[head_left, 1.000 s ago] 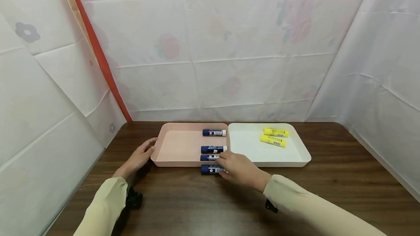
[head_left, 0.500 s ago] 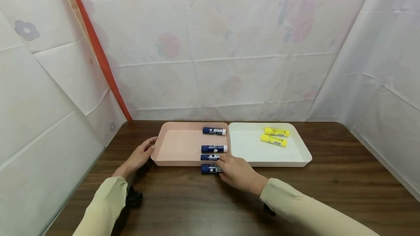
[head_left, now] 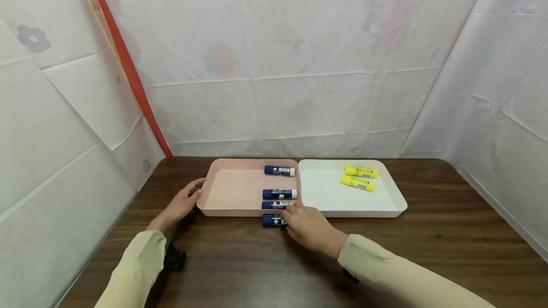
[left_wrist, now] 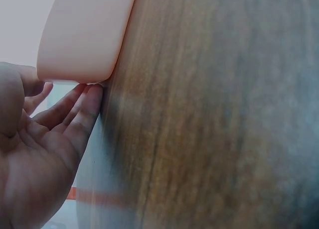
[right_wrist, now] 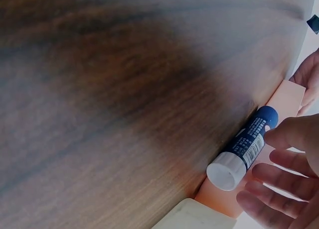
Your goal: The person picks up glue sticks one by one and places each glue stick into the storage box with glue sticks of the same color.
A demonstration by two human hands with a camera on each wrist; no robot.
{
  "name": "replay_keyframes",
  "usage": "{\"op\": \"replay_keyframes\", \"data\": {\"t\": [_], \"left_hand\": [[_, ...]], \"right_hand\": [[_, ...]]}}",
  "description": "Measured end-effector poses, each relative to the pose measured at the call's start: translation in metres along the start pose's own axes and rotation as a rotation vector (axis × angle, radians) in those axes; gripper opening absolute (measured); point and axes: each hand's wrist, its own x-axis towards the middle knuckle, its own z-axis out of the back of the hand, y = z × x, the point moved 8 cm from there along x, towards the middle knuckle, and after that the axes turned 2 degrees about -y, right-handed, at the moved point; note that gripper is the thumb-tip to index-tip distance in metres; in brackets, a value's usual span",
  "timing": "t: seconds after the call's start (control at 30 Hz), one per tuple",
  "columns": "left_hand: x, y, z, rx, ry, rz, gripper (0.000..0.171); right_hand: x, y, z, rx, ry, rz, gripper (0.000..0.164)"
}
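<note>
My left hand (head_left: pixel 181 203) is at the left wall of the pink tray (head_left: pixel 231 189); in the left wrist view, fairly straight fingertips touch the tray's outer side (left_wrist: pixel 82 40). At the tray's front, a dark blue glue stick (head_left: pixel 273 220) with a white cap (right_wrist: pixel 224 173) lies on the table. My right hand (head_left: pixel 310 227) is over its capped end. In the right wrist view the thumb touches the label, while the other fingers spread loosely beside it. Inside the tray, along its right side, lie three more blue glue sticks (head_left: pixel 279 194).
A white tray (head_left: pixel 325 189) stands against the pink tray's right side, with two yellow glue sticks (head_left: pixel 357 183) in its far right part. Both trays are on a dark wooden table (head_left: pixel 239 265). A pale patterned cloth (head_left: pixel 278 61) hangs behind and at both sides.
My right hand has shifted slightly left and toward me, covering more of the front glue stick's capped end. That stick, the trays and my left hand have stayed in place.
</note>
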Motion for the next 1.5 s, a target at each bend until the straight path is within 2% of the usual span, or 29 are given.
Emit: {"op": "replay_keyframes", "data": {"t": [0.23, 0.43, 0.67, 1.03, 1.3, 1.5], "left_hand": [[0.0, 0.002, 0.0, 0.0, 0.001, 0.023, 0.047], [0.0, 0.001, 0.0, 0.007, -0.003, 0.002, 0.047], [0.0, 0.0, 0.0, 0.007, -0.004, -0.002, 0.047], [0.0, -0.001, 0.0, -0.004, -0.002, -0.018, 0.047], [0.0, 0.002, 0.0, 0.014, 0.0, 0.018, 0.047], [0.0, 0.002, 0.0, 0.017, -0.002, 0.014, 0.047]], "right_hand": [[0.0, 0.001, -0.003, -0.004, 0.024, 0.003, 0.022], [0.001, 0.004, -0.002, 0.02, 0.001, 0.014, 0.02], [0.002, 0.01, -0.002, -0.02, -0.022, 0.039, 0.018], [0.005, 0.017, -0.006, -0.081, -0.027, 0.03, 0.015], [0.007, 0.016, -0.008, -0.054, -0.027, 0.016, 0.007], [0.008, 0.015, -0.01, -0.04, -0.025, 0.016, 0.008]]}}
